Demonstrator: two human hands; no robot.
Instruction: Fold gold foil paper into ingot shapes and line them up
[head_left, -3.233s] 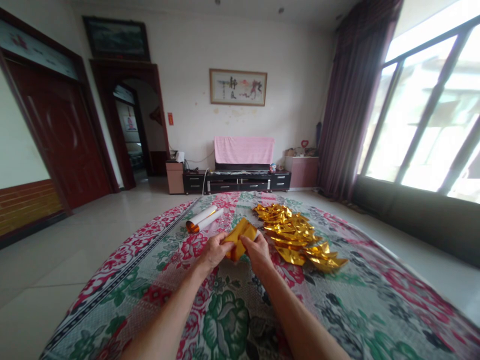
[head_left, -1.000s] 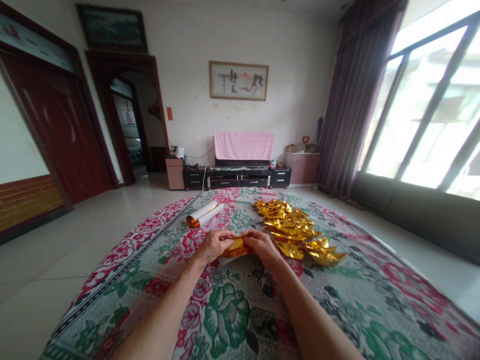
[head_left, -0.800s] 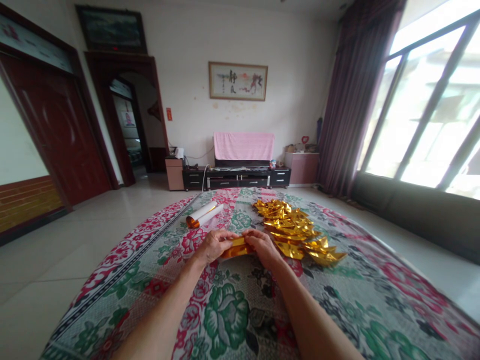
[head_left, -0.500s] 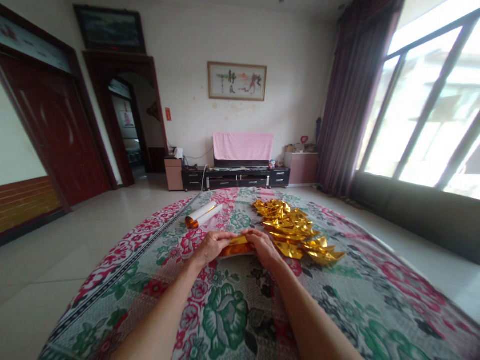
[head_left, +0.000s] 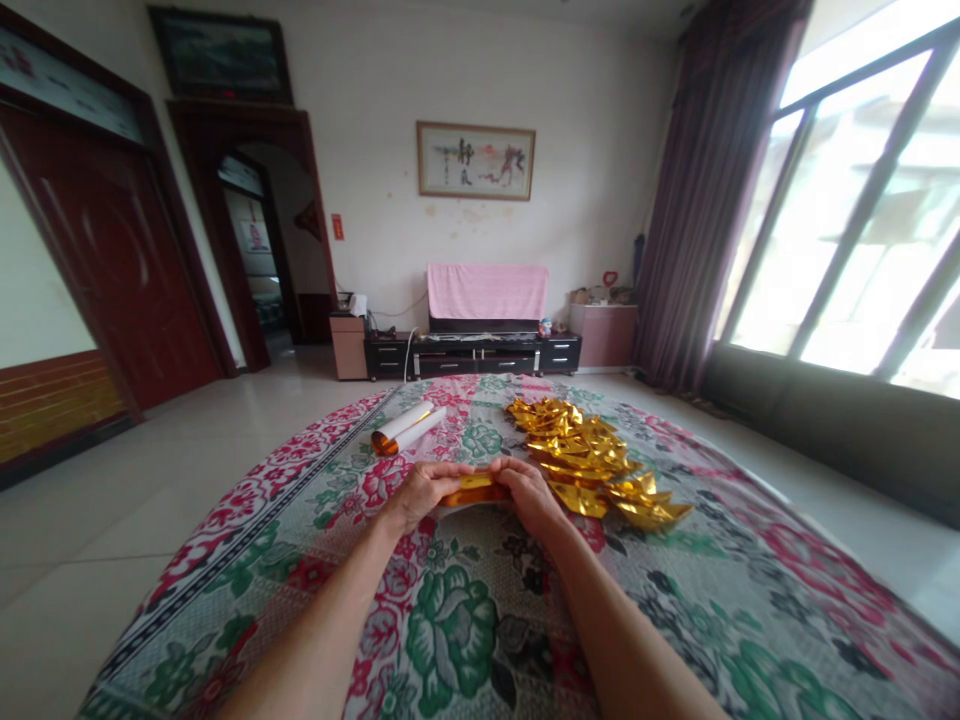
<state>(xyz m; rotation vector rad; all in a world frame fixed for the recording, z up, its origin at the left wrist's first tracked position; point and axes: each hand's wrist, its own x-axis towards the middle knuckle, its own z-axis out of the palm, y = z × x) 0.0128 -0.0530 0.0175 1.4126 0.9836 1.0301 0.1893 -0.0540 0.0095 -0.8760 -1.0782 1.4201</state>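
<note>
My left hand (head_left: 421, 492) and my right hand (head_left: 529, 493) pinch the two ends of a gold foil sheet (head_left: 474, 489), folded into a narrow strip and held low over the floral cloth (head_left: 465, 620). Both hands are closed on it, thumbs on top. A pile of folded gold foil pieces (head_left: 592, 458) lies just right of my right hand. A roll of gold foil paper with a white outside (head_left: 405, 428) lies beyond my left hand.
The floral cloth covers a wide surface with tiled floor (head_left: 112, 500) to its left. A dark low sofa (head_left: 832, 425) runs along the window on the right. A TV cabinet with a pink cover (head_left: 487, 340) stands at the far wall.
The gold sheet was held up as a loose fold 3.2 s ago. It has been lowered and flattened into a narrow strip. Over the last second the hands barely moved.
</note>
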